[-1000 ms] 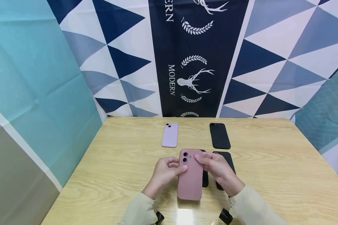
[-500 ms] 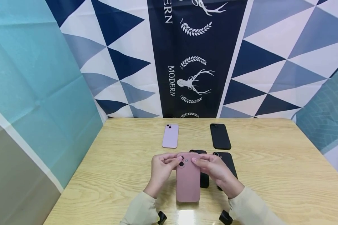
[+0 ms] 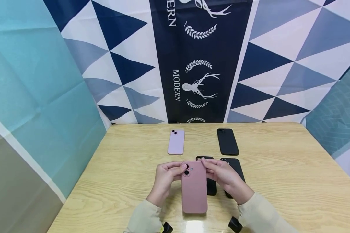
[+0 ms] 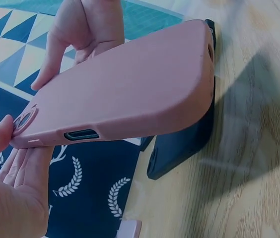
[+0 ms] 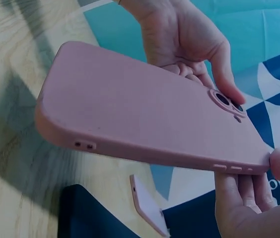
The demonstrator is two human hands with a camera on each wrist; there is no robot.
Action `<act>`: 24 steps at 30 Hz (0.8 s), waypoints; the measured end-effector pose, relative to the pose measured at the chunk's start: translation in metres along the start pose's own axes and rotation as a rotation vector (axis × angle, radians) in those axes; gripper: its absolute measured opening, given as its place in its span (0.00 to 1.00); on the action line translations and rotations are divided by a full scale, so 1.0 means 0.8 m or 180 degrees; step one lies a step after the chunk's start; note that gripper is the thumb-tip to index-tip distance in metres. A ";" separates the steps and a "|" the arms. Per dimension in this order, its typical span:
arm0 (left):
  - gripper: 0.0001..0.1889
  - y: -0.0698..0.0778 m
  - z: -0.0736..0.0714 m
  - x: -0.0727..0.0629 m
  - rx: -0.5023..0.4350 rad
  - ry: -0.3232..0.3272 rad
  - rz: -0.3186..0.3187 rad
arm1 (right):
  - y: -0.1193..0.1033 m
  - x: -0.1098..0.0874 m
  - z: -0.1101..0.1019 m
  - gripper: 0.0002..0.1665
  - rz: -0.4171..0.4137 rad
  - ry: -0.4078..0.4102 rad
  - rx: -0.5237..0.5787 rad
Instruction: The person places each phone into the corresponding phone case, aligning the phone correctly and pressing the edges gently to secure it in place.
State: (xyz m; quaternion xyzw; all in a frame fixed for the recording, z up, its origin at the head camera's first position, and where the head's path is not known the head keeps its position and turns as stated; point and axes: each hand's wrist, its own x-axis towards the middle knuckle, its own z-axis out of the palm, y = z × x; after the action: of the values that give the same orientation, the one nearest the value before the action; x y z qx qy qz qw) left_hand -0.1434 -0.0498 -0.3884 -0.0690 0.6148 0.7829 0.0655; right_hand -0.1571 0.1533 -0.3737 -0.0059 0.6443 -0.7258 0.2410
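A phone in a pink case [image 3: 194, 194] is held above the table, camera side up, its camera end pointing away from me. My left hand [image 3: 165, 179] pinches the upper left corner. Its thumb lies beside the camera lenses and its fingers are underneath, as the left wrist view shows. At the opposite top corner, my right hand [image 3: 227, 178] grips with the thumb at the edge and fingers below [image 5: 227, 193]. Partly hidden behind the pink case lies a black phone or case [image 3: 212, 187]; which one, I cannot tell.
A second black phone or case [image 3: 234, 166] lies beside my right hand, partly covered by it. Farther back are a pale lilac phone [image 3: 176, 142] and a black phone [image 3: 228, 142]. Patterned cloth [image 3: 195, 87] hangs behind the wooden table [image 3: 128, 155].
The pink-cased phone has come slightly nearer and left. My left thumb has moved up to the camera lenses; my right thumb has shifted from the back to the top corner.
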 end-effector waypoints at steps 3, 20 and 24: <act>0.17 -0.002 -0.001 -0.001 0.0105 -0.0082 0.0013 | 0.002 0.000 -0.001 0.17 -0.0005 0.0000 0.0010; 0.16 0.007 -0.004 0.006 -0.0188 0.0312 -0.0114 | 0.035 -0.008 0.012 0.34 -0.0053 0.0001 -0.0712; 0.10 0.018 -0.010 0.015 -0.0400 0.0436 -0.0039 | 0.047 -0.012 0.013 0.34 -0.0042 -0.0112 -0.0557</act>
State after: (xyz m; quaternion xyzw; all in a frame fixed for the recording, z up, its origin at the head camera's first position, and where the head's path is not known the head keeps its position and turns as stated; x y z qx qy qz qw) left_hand -0.1574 -0.0610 -0.3790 -0.1301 0.5670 0.8130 0.0237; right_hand -0.1328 0.1447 -0.4040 -0.0439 0.7008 -0.6681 0.2460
